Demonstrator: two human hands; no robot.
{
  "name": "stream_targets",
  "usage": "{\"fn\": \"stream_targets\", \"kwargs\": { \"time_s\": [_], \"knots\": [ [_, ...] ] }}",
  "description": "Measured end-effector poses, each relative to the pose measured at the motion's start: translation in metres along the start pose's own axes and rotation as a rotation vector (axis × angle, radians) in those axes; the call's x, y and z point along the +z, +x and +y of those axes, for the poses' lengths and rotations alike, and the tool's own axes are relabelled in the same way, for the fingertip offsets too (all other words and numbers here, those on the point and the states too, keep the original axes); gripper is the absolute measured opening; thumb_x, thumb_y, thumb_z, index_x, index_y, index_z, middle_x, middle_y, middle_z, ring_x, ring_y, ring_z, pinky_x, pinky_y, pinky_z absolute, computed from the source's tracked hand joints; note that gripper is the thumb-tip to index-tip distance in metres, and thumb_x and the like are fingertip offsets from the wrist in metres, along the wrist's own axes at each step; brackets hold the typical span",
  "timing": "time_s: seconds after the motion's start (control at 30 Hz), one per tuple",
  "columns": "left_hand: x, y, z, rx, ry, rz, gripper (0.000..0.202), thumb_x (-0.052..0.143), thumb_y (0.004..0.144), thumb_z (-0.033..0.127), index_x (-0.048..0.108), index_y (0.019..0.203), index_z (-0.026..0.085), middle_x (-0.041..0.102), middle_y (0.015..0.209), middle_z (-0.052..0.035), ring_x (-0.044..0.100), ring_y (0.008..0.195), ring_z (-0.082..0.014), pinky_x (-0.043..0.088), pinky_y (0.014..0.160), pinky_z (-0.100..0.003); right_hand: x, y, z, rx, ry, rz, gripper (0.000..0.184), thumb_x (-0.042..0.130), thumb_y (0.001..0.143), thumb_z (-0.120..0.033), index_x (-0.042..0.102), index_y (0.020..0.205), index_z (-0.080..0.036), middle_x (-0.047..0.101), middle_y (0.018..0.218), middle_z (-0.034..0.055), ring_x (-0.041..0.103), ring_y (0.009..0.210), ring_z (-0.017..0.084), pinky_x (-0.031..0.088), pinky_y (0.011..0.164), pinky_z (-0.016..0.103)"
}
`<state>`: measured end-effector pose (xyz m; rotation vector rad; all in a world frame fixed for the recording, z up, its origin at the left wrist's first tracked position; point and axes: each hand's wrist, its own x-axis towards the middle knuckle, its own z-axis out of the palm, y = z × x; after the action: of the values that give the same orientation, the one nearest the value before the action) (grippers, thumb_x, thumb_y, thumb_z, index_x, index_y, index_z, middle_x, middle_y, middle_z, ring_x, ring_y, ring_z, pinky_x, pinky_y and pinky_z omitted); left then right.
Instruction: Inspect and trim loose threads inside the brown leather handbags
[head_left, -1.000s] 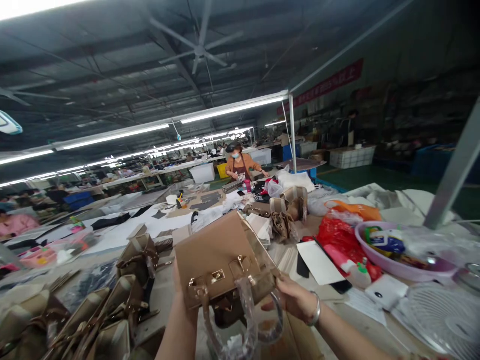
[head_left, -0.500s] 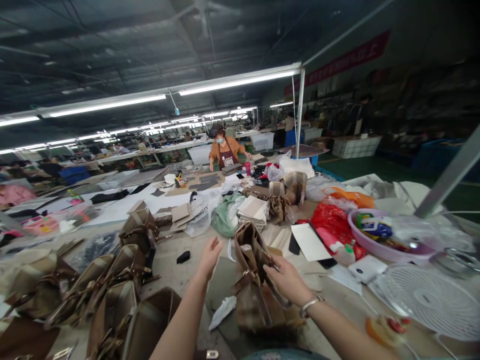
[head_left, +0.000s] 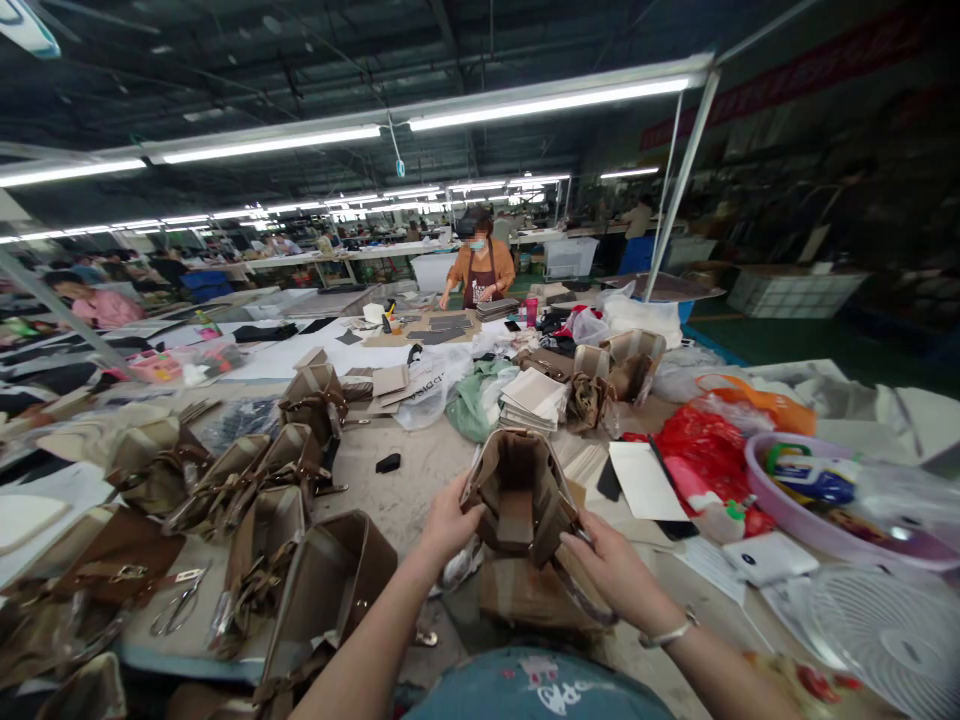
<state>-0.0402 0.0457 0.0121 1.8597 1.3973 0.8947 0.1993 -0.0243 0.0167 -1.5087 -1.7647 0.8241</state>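
Observation:
A brown handbag (head_left: 516, 505) stands in front of me, its open top tilted toward me so the lining and bottom show. My left hand (head_left: 451, 522) is closed on its left rim, thumb over the edge. On the opposite side my right hand (head_left: 609, 562) grips the right rim, with the fingertips partly hidden by the bag wall. Below the bag is a tan block-like piece (head_left: 517, 597); I cannot tell whether it is joined to the bag. Crumpled white plastic (head_left: 459, 568) lies just under my left hand.
Several similar brown bags (head_left: 330, 585) crowd the left, with scissors (head_left: 180, 605) among them. A small black piece (head_left: 388, 463) lies mid-table. Stacked beige panels (head_left: 531, 398) are behind the bag. At right are a purple basin (head_left: 757, 490), phone (head_left: 772, 555) and fan (head_left: 885, 620). A co-worker (head_left: 481, 262) stands opposite.
My left hand has come from open above the table to the bag's left rim. The bag has turned and tipped so its inside faces me. The view has shifted left and down.

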Motion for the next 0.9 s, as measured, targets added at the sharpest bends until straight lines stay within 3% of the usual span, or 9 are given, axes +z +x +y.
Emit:
{"fn": "stream_targets", "kwargs": {
  "time_s": [0.07, 0.17, 0.33, 0.4, 0.57, 0.7, 0.9],
  "knots": [
    [-0.011, 0.002, -0.006, -0.002, -0.088, -0.037, 0.051, 0.056, 0.067, 0.012, 0.054, 0.118, 0.019, 0.063, 0.112, -0.0040, 0.056, 0.104, -0.0206, 0.042, 0.094, -0.034, -0.016, -0.012, 0.005, 0.012, -0.033, -0.072, 0.046, 0.052, 0.079, -0.033, 0.051, 0.122, -0.017, 0.055, 0.121, 0.0109, 0.049, 0.111, 0.027, 0.036, 0.099, 0.044],
    [-0.013, 0.002, -0.008, -0.033, -0.155, -0.065, 0.042, 0.059, 0.069, 0.017, 0.059, 0.112, 0.019, 0.066, 0.105, -0.0025, 0.059, 0.097, -0.0198, 0.046, 0.088, -0.032, -0.041, -0.020, 0.006, 0.000, -0.095, -0.197, 0.055, 0.059, 0.075, -0.038, 0.049, 0.126, -0.020, 0.057, 0.119, 0.0107, 0.053, 0.106, 0.028, 0.043, 0.093, 0.043],
    [0.000, 0.004, -0.006, -0.091, -0.101, -0.016, 0.031, 0.063, 0.070, 0.029, 0.066, 0.098, 0.018, 0.069, 0.087, -0.0007, 0.061, 0.085, -0.0196, 0.048, 0.077, -0.029, -0.066, 0.014, -0.026, -0.284, -0.234, -0.034, 0.039, 0.052, 0.084, -0.037, 0.053, 0.121, -0.025, 0.054, 0.118, 0.0095, 0.053, 0.104, 0.023, 0.045, 0.090, 0.037],
    [0.003, 0.006, -0.005, -0.079, -0.102, -0.011, 0.029, 0.062, 0.071, 0.030, 0.066, 0.097, 0.018, 0.069, 0.088, -0.0007, 0.061, 0.085, -0.0190, 0.047, 0.077, -0.029, -0.062, 0.039, -0.044, -0.464, -0.252, -0.058, 0.033, 0.048, 0.086, -0.032, 0.055, 0.118, -0.026, 0.054, 0.116, 0.0082, 0.053, 0.104, 0.020, 0.045, 0.089, 0.032],
    [0.002, 0.003, 0.003, -0.020, -0.076, 0.005, 0.028, 0.064, 0.070, 0.025, 0.066, 0.097, 0.020, 0.068, 0.093, 0.0002, 0.060, 0.088, -0.0178, 0.046, 0.083, -0.030, -0.023, 0.101, -0.066, -0.745, -0.375, -0.347, 0.028, 0.051, 0.084, -0.021, 0.058, 0.111, -0.024, 0.055, 0.104, 0.0058, 0.055, 0.091, 0.015, 0.045, 0.079, 0.026],
    [0.005, -0.002, 0.009, -0.012, -0.014, 0.040, 0.033, 0.066, 0.068, 0.025, 0.064, 0.100, 0.022, 0.068, 0.097, -0.0007, 0.060, 0.091, -0.0186, 0.046, 0.085, -0.032, 0.002, 0.128, -0.065, -0.831, -0.545, -0.406, 0.018, 0.056, 0.080, -0.020, 0.062, 0.096, -0.021, 0.056, 0.095, 0.0042, 0.054, 0.080, 0.014, 0.042, 0.070, 0.024],
    [0.005, -0.003, 0.009, 0.036, -0.023, 0.074, 0.035, 0.067, 0.068, 0.025, 0.064, 0.103, 0.021, 0.067, 0.099, -0.0017, 0.059, 0.094, -0.0187, 0.046, 0.086, -0.031, 0.003, 0.129, -0.065, -0.871, -0.659, -0.391, 0.009, 0.053, 0.082, -0.022, 0.062, 0.081, -0.019, 0.058, 0.091, 0.0045, 0.052, 0.080, 0.015, 0.036, 0.065, 0.024]
  ]
}}
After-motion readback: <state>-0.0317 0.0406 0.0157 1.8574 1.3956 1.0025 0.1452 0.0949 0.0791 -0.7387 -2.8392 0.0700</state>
